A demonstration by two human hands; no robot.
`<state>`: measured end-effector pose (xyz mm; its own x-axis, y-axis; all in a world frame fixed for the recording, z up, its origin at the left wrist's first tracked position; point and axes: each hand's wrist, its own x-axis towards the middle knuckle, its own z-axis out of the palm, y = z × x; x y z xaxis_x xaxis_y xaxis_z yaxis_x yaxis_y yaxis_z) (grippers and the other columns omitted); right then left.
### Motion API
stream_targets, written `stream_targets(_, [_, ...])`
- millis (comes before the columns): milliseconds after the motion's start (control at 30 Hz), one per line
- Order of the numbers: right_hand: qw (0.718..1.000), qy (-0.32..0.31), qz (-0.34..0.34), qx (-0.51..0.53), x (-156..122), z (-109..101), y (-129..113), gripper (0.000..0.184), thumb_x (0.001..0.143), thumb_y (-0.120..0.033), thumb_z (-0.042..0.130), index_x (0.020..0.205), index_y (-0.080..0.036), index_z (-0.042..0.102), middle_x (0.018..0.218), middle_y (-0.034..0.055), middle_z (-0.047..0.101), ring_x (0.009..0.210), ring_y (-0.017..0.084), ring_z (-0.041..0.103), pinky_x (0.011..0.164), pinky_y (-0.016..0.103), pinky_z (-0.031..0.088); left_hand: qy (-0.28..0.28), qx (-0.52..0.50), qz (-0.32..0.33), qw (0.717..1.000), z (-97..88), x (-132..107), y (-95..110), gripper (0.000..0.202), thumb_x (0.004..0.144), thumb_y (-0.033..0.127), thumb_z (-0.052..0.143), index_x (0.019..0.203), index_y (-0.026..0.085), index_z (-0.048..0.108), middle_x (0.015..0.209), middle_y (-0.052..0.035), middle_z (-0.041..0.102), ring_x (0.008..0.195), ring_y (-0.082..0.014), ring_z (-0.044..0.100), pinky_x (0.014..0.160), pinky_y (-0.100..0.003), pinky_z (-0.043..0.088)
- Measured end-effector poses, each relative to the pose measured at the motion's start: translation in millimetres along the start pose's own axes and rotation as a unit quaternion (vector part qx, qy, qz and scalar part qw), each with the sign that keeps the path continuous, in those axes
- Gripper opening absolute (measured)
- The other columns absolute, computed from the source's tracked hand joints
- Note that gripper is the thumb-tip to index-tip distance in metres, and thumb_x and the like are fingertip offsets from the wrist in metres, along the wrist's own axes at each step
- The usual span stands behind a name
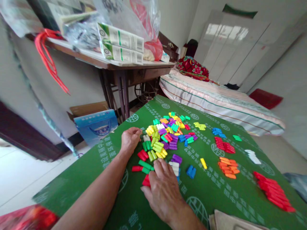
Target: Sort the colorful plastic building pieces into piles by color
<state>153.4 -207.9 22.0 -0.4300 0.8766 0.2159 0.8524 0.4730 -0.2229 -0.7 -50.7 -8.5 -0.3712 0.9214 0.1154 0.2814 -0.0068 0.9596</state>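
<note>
Small tube-like plastic pieces in many colours lie in a loose pile (168, 131) on a green printed board. My left hand (130, 139) rests at the pile's left edge, its fingers curled together; what they hold, if anything, is hidden. Beside it are white pieces (146, 138) and dark green pieces (146, 146). Lower down, my right hand (164, 187) reaches over the near pieces with its thumb apart from the fingers. A red piece (146, 180) shows between that thumb and the forefinger. White pieces (175, 166) lie against its right side, and its fingertips are partly hidden.
Sorted groups lie to the right: orange pieces (228, 167), red pieces (273, 191), white pieces (253, 156) and blue pieces (218, 132). A single yellow piece (203, 163) lies nearer. Folded cardboard (232, 222) sits at the front edge. Behind stand a cluttered table (112, 65) and a bed (216, 102).
</note>
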Motion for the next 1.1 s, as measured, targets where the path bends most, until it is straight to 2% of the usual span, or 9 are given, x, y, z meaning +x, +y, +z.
stream_targets(167, [0.998,-0.053,0.009,0.029,-1.4,6.6,0.3,0.031,0.084,-0.031,0.056,0.103,-0.008,0.064,0.131,0.0191,0.048,0.129,0.033,0.034,0.103,0.050,0.034,-0.008,0.043,0.007,0.999,-1.5,2.7,1.1,0.029,0.065,0.041,0.054,0.077,0.017,0.063,0.050,0.0026,0.058,0.044,-0.0135,0.052,0.045,-0.023,0.038])
stream_targets(267, [0.997,-0.034,-0.011,0.065,-2.0,-0.1,9.7,0.029,0.081,-0.033,0.060,0.100,-0.011,0.064,0.129,0.0148,0.050,0.127,0.029,0.036,0.105,0.045,0.033,-0.015,0.074,0.001,0.997,-3.3,3.6,4.8,0.028,0.067,0.039,0.055,0.081,0.017,0.064,0.047,0.0037,0.056,0.046,-0.0139,0.053,0.047,-0.022,0.037])
stream_targets(333, [0.996,-0.005,-0.006,0.089,-0.5,-9.0,26.0,0.023,0.079,-0.033,0.061,0.094,-0.015,0.064,0.128,0.0109,0.051,0.125,0.026,0.038,0.106,0.042,0.032,-0.024,0.093,0.002,0.995,-4.4,3.6,7.2,0.029,0.069,0.038,0.055,0.084,0.015,0.064,0.048,0.0038,0.056,0.048,-0.0135,0.053,0.049,-0.022,0.038])
stream_targets(433, [0.995,0.036,0.049,0.084,3.2,-27.9,76.9,0.013,0.079,-0.028,0.062,0.087,-0.019,0.065,0.123,0.0078,0.055,0.120,0.023,0.043,0.104,0.039,0.033,-0.039,0.106,0.001,0.994,-5.1,3.9,9.1,0.030,0.071,0.037,0.053,0.086,0.014,0.063,0.053,0.0036,0.058,0.050,-0.0127,0.054,0.052,-0.022,0.039])
stream_targets(567, [0.989,0.058,0.132,-0.025,3.5,-55.5,187.4,0.020,0.077,-0.030,0.063,0.093,-0.018,0.067,0.113,0.0106,0.059,0.111,0.025,0.049,0.096,0.038,0.038,-0.053,0.122,0.002,0.991,-4.6,5.8,7.7,0.030,0.071,0.039,0.052,0.086,0.015,0.063,0.054,0.0033,0.059,0.052,-0.0137,0.056,0.052,-0.022,0.039])
stream_targets(667, [0.973,-0.003,0.189,-0.131,-2.3,-72.0,268.1,0.023,0.078,-0.029,0.060,0.096,-0.017,0.068,0.108,0.0110,0.061,0.107,0.024,0.050,0.092,0.033,0.039,-0.061,0.136,0.012,0.989,-4.2,7.1,6.4,0.031,0.071,0.042,0.051,0.084,0.016,0.063,0.054,0.0030,0.059,0.052,-0.0145,0.057,0.053,-0.022,0.040])
stream_targets(733, [0.963,-0.037,0.212,-0.161,-7.0,-78.6,306.6,0.021,0.078,-0.030,0.060,0.092,-0.018,0.069,0.102,0.0090,0.063,0.101,0.022,0.053,0.088,0.030,0.040,-0.065,0.144,0.016,0.987,-4.1,7.4,6.3,0.033,0.070,0.044,0.049,0.083,0.016,0.063,0.055,0.0027,0.060,0.053,-0.0151,0.058,0.053,-0.023,0.041])
stream_targets(867, [0.958,-0.062,0.226,-0.162,-11.9,-80.8,345.4,0.017,0.075,-0.029,0.062,0.087,-0.021,0.070,0.091,0.0051,0.063,0.092,0.019,0.056,0.081,0.027,0.041,-0.066,0.166,0.017,0.984,-3.5,6.2,8.2,0.036,0.070,0.046,0.048,0.083,0.017,0.063,0.055,0.0024,0.060,0.053,-0.0162,0.058,0.053,-0.024,0.041])
stream_targets(1100, [0.952,-0.074,0.238,-0.176,-12.6,-79.6,361.0,0.025,0.074,-0.030,0.063,0.097,-0.021,0.070,0.097,0.0067,0.065,0.093,0.019,0.058,0.081,0.028,0.043,-0.064,0.190,0.023,0.979,-2.5,4.6,11.0,0.036,0.070,0.046,0.046,0.080,0.017,0.064,0.055,0.0012,0.060,0.055,-0.0174,0.058,0.051,-0.024,0.040])
